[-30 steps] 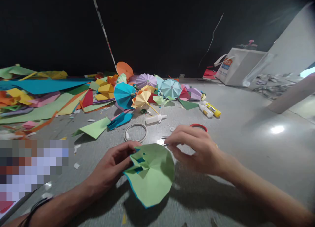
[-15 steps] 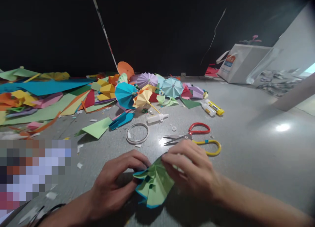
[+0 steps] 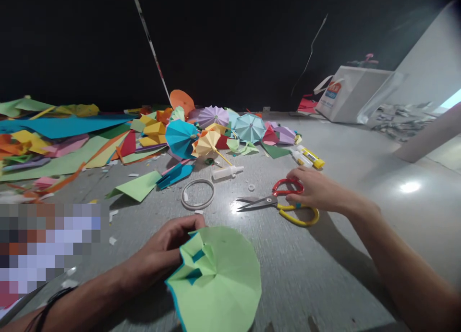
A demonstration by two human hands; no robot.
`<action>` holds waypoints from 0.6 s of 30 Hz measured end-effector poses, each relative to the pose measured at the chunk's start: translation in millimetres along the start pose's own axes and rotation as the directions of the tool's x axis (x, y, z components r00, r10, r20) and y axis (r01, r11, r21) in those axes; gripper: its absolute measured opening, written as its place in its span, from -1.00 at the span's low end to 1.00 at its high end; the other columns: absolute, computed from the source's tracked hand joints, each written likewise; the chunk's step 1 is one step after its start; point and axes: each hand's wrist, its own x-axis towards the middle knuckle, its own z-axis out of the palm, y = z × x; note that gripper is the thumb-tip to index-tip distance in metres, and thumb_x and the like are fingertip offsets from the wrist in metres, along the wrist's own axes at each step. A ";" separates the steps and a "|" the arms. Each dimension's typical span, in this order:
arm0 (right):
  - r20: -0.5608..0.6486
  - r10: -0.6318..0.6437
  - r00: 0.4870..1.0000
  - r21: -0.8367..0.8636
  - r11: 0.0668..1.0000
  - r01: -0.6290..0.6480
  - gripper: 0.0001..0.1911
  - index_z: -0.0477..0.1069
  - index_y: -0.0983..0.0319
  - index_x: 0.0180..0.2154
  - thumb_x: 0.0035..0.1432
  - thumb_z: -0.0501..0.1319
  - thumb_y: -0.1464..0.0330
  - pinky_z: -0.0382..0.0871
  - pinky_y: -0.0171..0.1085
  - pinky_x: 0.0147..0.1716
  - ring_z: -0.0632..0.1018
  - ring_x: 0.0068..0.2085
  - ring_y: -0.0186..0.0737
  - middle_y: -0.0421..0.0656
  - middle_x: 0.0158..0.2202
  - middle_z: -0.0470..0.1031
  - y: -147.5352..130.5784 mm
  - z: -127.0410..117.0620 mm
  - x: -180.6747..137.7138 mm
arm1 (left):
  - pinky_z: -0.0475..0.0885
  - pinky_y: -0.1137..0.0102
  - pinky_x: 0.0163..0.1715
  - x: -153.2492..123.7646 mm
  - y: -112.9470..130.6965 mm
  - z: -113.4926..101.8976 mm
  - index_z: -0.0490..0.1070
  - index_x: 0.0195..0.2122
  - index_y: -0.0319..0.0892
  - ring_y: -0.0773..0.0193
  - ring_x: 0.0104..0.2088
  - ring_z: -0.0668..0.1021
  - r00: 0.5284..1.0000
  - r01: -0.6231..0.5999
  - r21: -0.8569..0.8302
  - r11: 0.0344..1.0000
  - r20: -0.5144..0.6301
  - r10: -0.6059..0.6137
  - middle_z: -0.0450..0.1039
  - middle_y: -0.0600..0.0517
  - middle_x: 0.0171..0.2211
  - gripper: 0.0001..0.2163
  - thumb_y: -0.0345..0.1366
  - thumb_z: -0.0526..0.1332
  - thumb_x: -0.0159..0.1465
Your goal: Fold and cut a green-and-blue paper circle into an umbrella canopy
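A round sheet of light green paper (image 3: 234, 279), blue on its reverse, is pleated at its left part and spread flat at the right. My left hand (image 3: 171, 245) pinches its upper left edge, with some fingertips hidden behind the paper. My right hand (image 3: 320, 188) is at the red handle of the scissors (image 3: 265, 201), thumb and fingers on either side of that loop. The scissors lie on the table, blades slightly parted and pointing left; the other handle is yellow. Left of the blades lies a grey ring (image 3: 183, 197), perhaps a tape roll.
Folded paper umbrellas (image 3: 250, 128) and coloured paper sheets (image 3: 65, 128) crowd the back of the grey table (image 3: 360, 178). A white bottle (image 3: 225, 172) lies near the middle, a yellow glue stick (image 3: 313, 157) farther right. A white bag (image 3: 355, 92) stands at the back right.
My right hand has left the green paper and moved up and right to the scissors' red handle. The paper has opened out from a bunched fan, still in my left hand.
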 end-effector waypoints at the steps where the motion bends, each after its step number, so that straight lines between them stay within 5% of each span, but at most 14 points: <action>1: 0.002 -0.002 1.000 0.006 1.000 0.002 -0.71 0.50 0.20 -0.17 0.16 0.38 0.17 0.43 -0.10 -0.23 0.53 -0.21 -0.05 -0.04 -0.19 0.52 -1.2 0.5 -0.3 | 0.33 0.54 -0.49 -0.3 1.3 1.2 0.42 -0.32 -0.15 0.37 -0.47 0.41 1.000 0.008 -0.006 1.000 0.006 -0.008 0.41 0.07 -0.43 -0.70 -0.12 0.50 0.19; 6: 0.034 -0.068 0.997 0.054 0.996 0.066 -0.69 0.50 0.20 -0.08 0.26 0.29 0.14 0.47 -0.05 -0.08 0.56 -0.08 -0.01 0.00 -0.07 0.54 -15.8 -4.5 -3.9 | 0.33 0.56 -0.50 1.3 2.7 -0.2 0.44 -0.34 -0.17 0.35 -0.45 0.41 1.000 -0.003 -0.021 1.000 0.020 0.004 0.42 0.05 -0.43 -0.71 -0.15 0.51 0.17; 10: 0.146 -0.122 0.982 0.095 0.990 0.109 -0.64 0.54 0.14 -0.05 0.08 0.37 0.29 0.52 -0.16 -0.18 0.60 -0.17 -0.11 -0.10 -0.11 0.58 -25.3 -8.9 -9.2 | 0.34 0.55 -0.50 2.1 0.2 -5.4 0.45 -0.32 -0.17 0.35 -0.47 0.43 1.000 0.012 -0.048 0.999 0.023 -0.011 0.45 0.05 -0.43 -0.73 -0.20 0.51 0.14; 14: 0.147 -0.083 0.986 0.073 0.995 0.073 -0.76 0.49 0.17 -0.30 -0.11 0.39 0.39 0.38 -0.24 -0.47 0.52 -0.39 -0.18 -0.13 -0.33 0.57 -33.7 -4.3 -10.8 | 0.34 0.56 -0.50 2.7 1.1 -8.5 0.45 -0.31 -0.17 0.35 -0.47 0.44 0.999 0.026 -0.074 0.997 0.028 -0.024 0.46 0.05 -0.42 -0.75 -0.24 0.49 0.12; 18: 0.058 -0.081 0.995 0.079 0.994 0.077 -0.80 0.35 0.16 -0.39 -0.07 0.35 0.35 0.26 -0.25 -0.50 0.44 -0.44 -0.22 -0.16 -0.42 0.49 -44.6 -0.9 -7.0 | 0.31 0.55 -0.51 2.9 3.8 -11.7 0.46 -0.33 -0.17 0.34 -0.48 0.42 0.998 0.050 -0.085 0.995 0.049 -0.046 0.45 0.05 -0.44 -0.77 -0.30 0.46 0.05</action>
